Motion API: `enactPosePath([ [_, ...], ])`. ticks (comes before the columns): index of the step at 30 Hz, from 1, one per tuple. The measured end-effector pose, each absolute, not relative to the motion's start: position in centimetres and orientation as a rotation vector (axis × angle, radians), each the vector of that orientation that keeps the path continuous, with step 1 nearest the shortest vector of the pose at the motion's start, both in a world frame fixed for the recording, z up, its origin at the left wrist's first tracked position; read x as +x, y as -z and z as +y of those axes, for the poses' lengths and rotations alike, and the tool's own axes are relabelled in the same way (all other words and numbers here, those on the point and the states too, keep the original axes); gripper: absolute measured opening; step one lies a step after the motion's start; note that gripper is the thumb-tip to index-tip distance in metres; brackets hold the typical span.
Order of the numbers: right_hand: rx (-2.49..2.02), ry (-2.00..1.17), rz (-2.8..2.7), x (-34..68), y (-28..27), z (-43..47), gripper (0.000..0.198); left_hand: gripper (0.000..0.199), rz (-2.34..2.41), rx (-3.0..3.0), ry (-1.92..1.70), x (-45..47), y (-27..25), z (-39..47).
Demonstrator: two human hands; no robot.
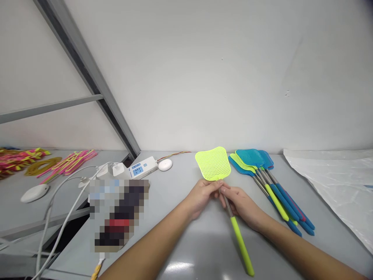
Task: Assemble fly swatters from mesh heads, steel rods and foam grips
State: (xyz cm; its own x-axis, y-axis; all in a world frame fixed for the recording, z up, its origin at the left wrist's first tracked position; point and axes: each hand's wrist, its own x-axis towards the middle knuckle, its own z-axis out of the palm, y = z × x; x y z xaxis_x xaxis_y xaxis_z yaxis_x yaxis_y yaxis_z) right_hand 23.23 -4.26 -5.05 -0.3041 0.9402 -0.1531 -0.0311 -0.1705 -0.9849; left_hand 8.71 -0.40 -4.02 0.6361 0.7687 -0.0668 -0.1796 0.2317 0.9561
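A yellow-green fly swatter (213,163) with a perforated head, a metal shaft and a long grip is held above the grey table. My left hand (203,195) pinches it at the neck, just under the head. Right beside it, my right hand (237,202) has its fingers closed on the top of the metal shaft. The swatter's grip points down toward me. To the right of my hands lies a pile of several blue and yellow-green fly swatters (276,194), heads away from me and grips toward me.
A power strip (142,168) with plugs and white cables stands at the left, near a round white device (165,165). A pixelated item (121,217) lies before it. Pink and yellow cords (70,163) are further left. Clear plastic sheeting (335,182) covers the right side.
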Motion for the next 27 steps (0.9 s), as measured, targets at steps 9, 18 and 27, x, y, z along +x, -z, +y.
enactPosePath([
  [9,-1.159,-1.505,-1.382,22.7,5.1,-4.2,0.054,0.030,0.688,1.031,-0.946,9.0,4.0,-0.3],
  [18,-1.139,-1.589,-1.642,22.9,4.5,-5.0,0.050,0.023,0.742,0.752,-1.393,6.4,2.2,2.5],
  [27,-1.104,-1.669,-1.645,23.1,4.2,-5.7,0.046,0.034,0.917,0.939,-1.348,7.8,3.5,1.1],
])
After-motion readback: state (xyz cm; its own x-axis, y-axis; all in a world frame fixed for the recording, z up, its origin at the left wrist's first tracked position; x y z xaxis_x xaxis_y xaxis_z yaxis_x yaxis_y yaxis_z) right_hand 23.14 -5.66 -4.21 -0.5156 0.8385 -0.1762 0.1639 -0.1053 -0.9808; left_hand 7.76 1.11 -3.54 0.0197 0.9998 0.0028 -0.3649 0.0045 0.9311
